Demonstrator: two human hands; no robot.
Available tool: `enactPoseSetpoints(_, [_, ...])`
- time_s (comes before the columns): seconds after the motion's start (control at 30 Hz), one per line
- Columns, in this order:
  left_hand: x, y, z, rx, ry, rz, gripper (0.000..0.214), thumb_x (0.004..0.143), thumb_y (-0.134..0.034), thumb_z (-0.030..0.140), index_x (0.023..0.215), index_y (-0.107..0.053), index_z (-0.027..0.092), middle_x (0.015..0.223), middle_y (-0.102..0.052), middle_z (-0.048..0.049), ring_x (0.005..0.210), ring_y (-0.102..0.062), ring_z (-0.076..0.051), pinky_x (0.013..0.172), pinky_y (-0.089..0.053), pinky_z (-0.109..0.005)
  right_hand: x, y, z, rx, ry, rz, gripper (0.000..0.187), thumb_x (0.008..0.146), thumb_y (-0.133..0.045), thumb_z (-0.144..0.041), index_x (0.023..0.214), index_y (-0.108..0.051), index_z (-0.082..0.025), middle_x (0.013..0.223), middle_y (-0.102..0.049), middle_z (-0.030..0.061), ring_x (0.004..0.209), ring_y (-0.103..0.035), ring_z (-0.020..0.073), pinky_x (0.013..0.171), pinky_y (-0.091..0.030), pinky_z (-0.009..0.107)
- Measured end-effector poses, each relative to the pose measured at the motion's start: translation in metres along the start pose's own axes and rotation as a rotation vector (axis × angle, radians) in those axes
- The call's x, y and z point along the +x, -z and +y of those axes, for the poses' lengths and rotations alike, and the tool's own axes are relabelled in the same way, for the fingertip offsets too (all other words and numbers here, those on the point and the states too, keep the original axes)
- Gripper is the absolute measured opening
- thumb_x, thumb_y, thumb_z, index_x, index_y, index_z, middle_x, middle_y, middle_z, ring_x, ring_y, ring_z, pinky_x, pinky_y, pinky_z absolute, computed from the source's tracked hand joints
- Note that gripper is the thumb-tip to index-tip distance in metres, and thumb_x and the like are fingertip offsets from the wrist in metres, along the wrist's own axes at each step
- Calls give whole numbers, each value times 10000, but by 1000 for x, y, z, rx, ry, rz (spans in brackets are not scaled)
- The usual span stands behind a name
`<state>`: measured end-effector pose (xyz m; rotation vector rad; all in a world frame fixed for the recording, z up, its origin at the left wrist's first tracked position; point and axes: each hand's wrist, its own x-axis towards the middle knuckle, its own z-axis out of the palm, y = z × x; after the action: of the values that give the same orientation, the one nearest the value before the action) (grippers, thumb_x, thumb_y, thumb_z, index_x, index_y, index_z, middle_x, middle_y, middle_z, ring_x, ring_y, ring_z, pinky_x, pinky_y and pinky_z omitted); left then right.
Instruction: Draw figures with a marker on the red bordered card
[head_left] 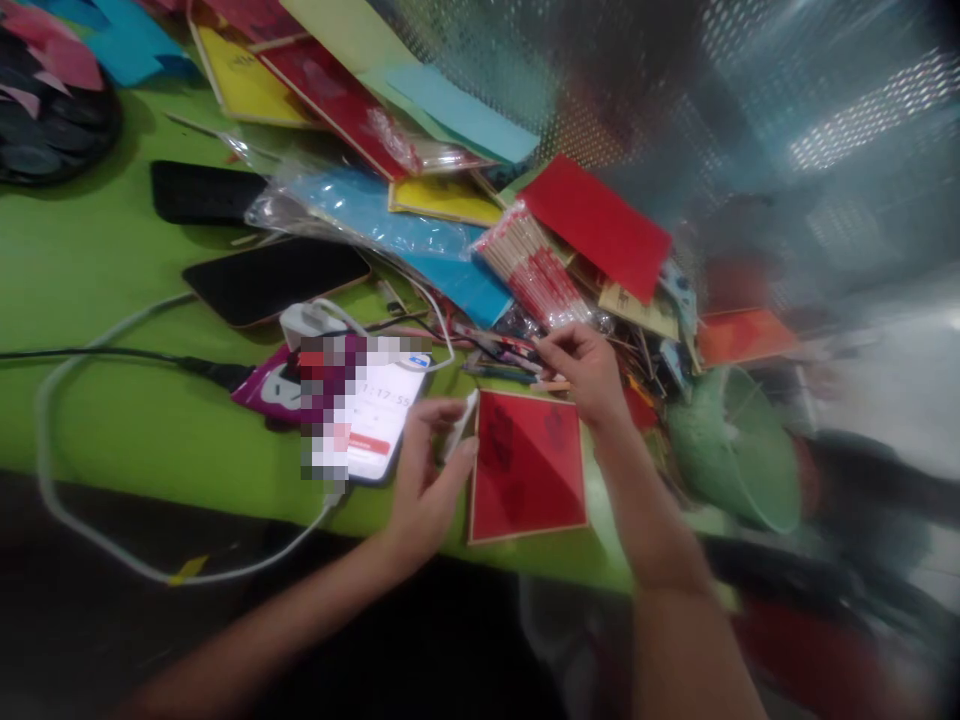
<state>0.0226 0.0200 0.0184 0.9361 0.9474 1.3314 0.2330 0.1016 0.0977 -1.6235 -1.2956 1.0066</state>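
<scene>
A red square panel (531, 480) with pale edging and dark markings lies flat on the green table near its front edge. My left hand (429, 480) is at the panel's left side, fingers curled round a slim white object (460, 424) whose kind I cannot make out. Above the panel's top right corner, my right hand (589, 375) is closed in a pinch beside a heap of pens and thin tools (502, 350). Whatever lies between its fingertips is too blurred to name.
A lit phone (375, 420) lies left of my left hand, among a charger (311, 322) and looping white cable (90, 540). Behind are dark phones (277, 280), bagged wooden sticks (532, 265) and coloured sheets (600, 225). A green basket (735, 450) stands right.
</scene>
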Motion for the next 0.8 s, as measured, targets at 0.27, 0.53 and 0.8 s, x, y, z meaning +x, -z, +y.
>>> enactPoseSetpoints(0.27, [6, 5, 0, 536, -296, -242, 207, 963, -612, 166, 1154, -608, 244, 1152, -654, -80, 1147, -606, -269, 999, -475, -441, 3, -20, 22, 44, 19, -135, 398, 738, -912, -527, 843, -686, -217, 792, -690, -27, 691, -639, 114, 677, -607, 264])
enactPoseSetpoints(0.53, [15, 21, -7, 1060, -436, -404, 310, 984, -600, 195, 1287, -652, 233, 1290, -691, -144, 1126, -624, -345, 938, -490, -488, -18, 17, 29, 36, 46, -4, 267, 769, -881, -386, 886, -707, -221, 830, -718, -17, 759, -700, 139, 787, -605, 306])
enactPoseSetpoints(0.8, [21, 24, -9, 1162, -491, -418, 434, 1023, -451, 161, 1401, -658, 213, 1396, -665, -183, 1119, -664, -349, 953, -530, -514, -45, 107, 58, -160, 72, 446, 215, 768, -805, -395, 884, -706, -243, 801, -716, -17, 725, -678, 162, 756, -593, 325])
